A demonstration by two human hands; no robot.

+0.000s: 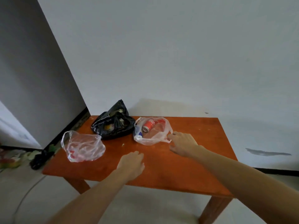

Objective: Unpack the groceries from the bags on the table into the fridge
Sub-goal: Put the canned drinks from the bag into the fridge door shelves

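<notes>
Three plastic bags lie on the orange wooden table (186, 172). A clear bag (153, 133) at the back holds a red can (148, 124) and a blue-and-white can (139, 134). A black bag (113, 125) sits open to its left. Another clear bag (84, 147) with red print lies at the front left. My right hand (182, 143) reaches to the first clear bag, fingertips pinching its right handle. My left hand (131, 164) hovers over the table's front middle, fingers relaxed, holding nothing. The grey fridge (37, 78) stands at left, door closed.
A white wall runs behind the table. On the floor to the left of the table lie a small black bag (40, 160) and colourful items (11, 159). A thin cable (24, 198) curves across the pale floor.
</notes>
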